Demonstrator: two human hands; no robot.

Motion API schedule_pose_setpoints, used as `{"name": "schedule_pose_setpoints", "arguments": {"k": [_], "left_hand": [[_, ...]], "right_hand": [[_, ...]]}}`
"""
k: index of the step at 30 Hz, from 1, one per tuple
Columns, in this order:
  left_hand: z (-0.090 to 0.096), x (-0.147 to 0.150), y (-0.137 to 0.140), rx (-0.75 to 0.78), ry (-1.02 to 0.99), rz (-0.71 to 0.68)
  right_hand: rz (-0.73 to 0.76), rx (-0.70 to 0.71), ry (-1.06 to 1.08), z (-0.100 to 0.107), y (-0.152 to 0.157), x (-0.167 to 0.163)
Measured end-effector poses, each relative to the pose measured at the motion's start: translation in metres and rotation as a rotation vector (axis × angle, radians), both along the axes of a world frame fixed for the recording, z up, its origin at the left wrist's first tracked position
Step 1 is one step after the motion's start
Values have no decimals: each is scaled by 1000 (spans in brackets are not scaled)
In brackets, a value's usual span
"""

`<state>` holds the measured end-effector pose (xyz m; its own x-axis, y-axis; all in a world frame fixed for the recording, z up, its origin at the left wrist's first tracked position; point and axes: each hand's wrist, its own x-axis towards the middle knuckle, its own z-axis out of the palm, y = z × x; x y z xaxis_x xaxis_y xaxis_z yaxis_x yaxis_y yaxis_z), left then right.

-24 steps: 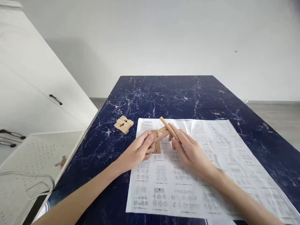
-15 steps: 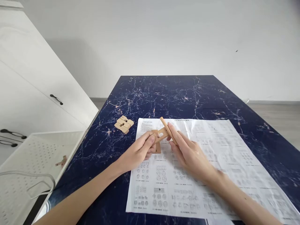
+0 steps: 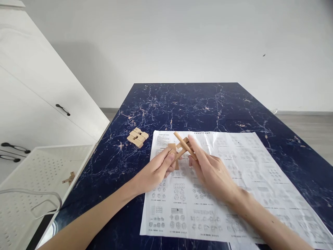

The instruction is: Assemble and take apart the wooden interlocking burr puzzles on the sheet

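"So, how do we find the hands?"
"Left hand (image 3: 155, 171) pinching a slotted wooden piece (image 3: 180, 154); right hand (image 3: 212, 171) pinching a wooden stick (image 3: 184, 144) crossing it, both above our printed sheet (image 3: 234, 170)."

matt wooden stick (image 3: 181, 141), creased paper sheet (image 3: 234, 163)

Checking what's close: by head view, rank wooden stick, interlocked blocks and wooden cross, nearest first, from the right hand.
1. Wooden stick, in the right hand.
2. Interlocked blocks, left, on table.
3. Wooden cross, farther left, in perforated tray.
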<state>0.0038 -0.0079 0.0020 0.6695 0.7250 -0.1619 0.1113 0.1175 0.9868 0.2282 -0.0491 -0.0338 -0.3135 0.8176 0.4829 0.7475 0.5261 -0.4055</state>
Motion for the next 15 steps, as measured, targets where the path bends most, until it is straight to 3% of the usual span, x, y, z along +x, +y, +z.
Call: {"name": "schedule_pose_setpoints", "arguments": {"k": [7,15], "left_hand": [[-1,-1,2,3,-3,-13],[-2,3,0,15,-8,33]], "right_hand": [[60,66,-13,-3,1,4],[123,103,-40,1,-4,-13]]}}
